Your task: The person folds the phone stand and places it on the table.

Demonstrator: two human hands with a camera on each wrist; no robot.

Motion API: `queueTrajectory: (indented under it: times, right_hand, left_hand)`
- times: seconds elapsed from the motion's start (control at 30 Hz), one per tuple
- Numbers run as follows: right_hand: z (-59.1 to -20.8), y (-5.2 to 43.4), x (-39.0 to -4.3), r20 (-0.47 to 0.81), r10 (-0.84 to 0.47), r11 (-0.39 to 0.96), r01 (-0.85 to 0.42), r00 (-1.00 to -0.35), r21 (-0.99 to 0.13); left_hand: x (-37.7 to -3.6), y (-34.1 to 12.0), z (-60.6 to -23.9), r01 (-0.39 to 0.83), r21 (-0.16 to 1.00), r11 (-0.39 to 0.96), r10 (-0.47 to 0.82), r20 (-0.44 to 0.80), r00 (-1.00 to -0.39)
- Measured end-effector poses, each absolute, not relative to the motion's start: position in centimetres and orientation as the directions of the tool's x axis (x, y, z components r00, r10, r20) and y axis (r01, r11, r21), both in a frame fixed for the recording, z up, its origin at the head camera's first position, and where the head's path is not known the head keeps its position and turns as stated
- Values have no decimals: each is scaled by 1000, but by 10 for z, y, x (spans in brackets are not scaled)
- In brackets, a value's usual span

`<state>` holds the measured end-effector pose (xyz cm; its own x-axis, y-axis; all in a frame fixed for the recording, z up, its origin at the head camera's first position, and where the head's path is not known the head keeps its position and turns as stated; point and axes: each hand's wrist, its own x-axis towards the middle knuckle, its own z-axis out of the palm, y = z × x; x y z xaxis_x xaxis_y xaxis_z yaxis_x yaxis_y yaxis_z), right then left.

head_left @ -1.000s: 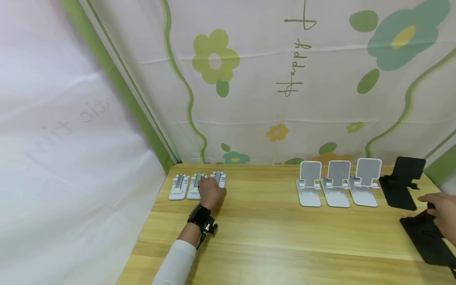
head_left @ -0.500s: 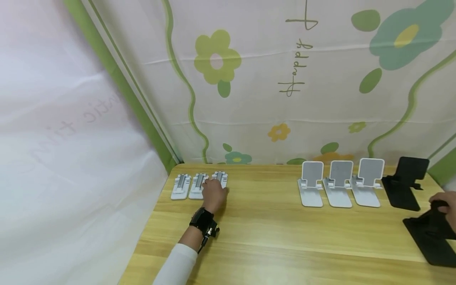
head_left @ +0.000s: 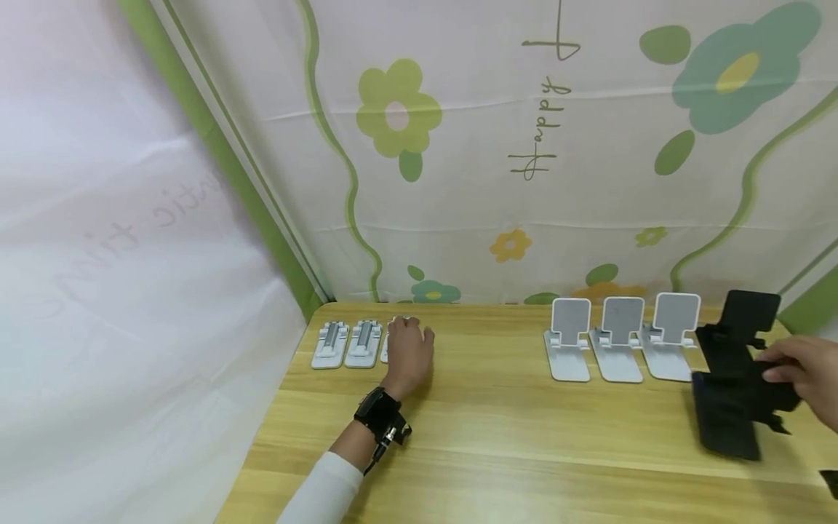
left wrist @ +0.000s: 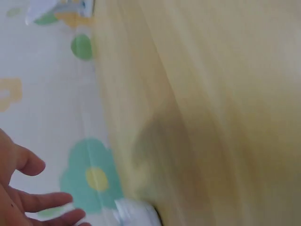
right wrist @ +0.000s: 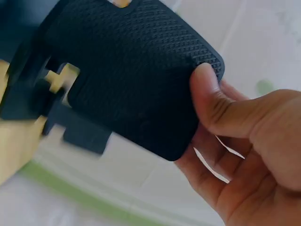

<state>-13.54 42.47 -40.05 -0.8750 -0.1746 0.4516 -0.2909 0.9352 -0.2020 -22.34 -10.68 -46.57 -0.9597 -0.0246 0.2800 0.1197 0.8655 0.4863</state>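
Observation:
My right hand point(head_left: 808, 375) pinches an unfolded black phone stand point(head_left: 727, 418) by its upper plate, thumb on the ribbed face point(right wrist: 136, 80) and fingers behind in the right wrist view. The stand is raised off the table and partly overlaps another black stand point(head_left: 749, 313). Over at the left, my left hand point(head_left: 409, 356) hovers at the rightmost of three folded white phone stands point(head_left: 385, 353), covering most of it. Its fingers point(left wrist: 44, 200) are spread and loosely extended in the left wrist view, grasping nothing. The other two folded stands point(head_left: 330, 346) lie beside it.
Three unfolded white phone stands point(head_left: 567, 364) stand in a row along the back right of the wooden table point(head_left: 491, 437). A dark object point(head_left: 831, 484) shows at the right edge, mostly cut off. Flowered cloth point(head_left: 458, 182) hangs behind the table.
My right hand has lifted the black phone stand and carried it left, toward the back row. My left hand has shifted right, from between two folded stands to above the rightmost.

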Motion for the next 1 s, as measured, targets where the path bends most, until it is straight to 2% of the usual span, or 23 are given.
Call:
queueTrajectory:
  times: [0.13, 0.23, 0.37, 0.47, 0.7, 1.0]
  right_hand:
    - [-377, 372, -129, 480, -182, 945, -288, -858, -156]
    - [-365, 336, -128, 546, -218, 916, -363, -809, -173]
    - [-360, 292, -126, 637, -244, 838, -489, -731, -241]
    - [-359, 265, -126, 664, -245, 797, -537, -706, -277]
    - [-356, 232, -126, 673, -242, 759, -569, -699, -317]
    - [-351, 215, -126, 713, -279, 753, -608, -644, -254]
  left_hand:
    - [-207, -78, -449, 177, 651, 738, 69, 188, -980]
    - [-193, -54, -435, 173, 778, 604, 181, 78, -980]
    - [-177, -29, -424, 71, 907, 414, 325, -75, -943]
    - [-168, -17, -418, -16, 949, 314, 392, -145, -909]
    - [-158, -10, -409, 35, 917, 398, 368, -125, -921]
    - [-162, -13, -410, 66, 906, 419, 344, -91, -934]
